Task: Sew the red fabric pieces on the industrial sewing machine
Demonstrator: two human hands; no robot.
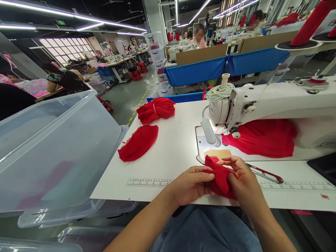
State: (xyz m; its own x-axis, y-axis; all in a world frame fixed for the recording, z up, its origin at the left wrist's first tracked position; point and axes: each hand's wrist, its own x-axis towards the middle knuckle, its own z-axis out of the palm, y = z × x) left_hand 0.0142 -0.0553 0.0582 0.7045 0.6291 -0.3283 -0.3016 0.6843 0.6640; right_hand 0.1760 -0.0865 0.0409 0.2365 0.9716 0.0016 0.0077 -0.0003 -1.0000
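- The white table (pixel 181 140) spread around my hands, the centre of my clock, with twelve straight ahead.
- A clear plastic bin (pixel 86 140) stood at nine to ten o'clock, beside the table's left edge.
- The sewing machine (pixel 249 101) stood at one o'clock, its needle area just beyond my hands; I judged that fingers or loose cloth straying there could get caught if it ran.
- A spread of red cloth (pixel 265 138) lay at two o'clock under the machine's arm; a careless reach might have dragged it askew.
- A red bundle (pixel 164 109) lay between ten and eleven, bound with a pale tie; were that to loosen, the pieces could spill.
- A loose red piece (pixel 138 141) lay at ten, near the edge, where a sweeping forearm might have knocked it off.
- My left grip (pixel 193 183) and right grip (pixel 241 178) were both closed, pinching one bunched piece between them.
- That bunched piece (pixel 222 180) sat at the clock's centre, over the table's near edge; uneven pinching could let its folds slip.
- A red-handled tool (pixel 267 172) lay at three, just past my right fingers, where it could snag cloth.
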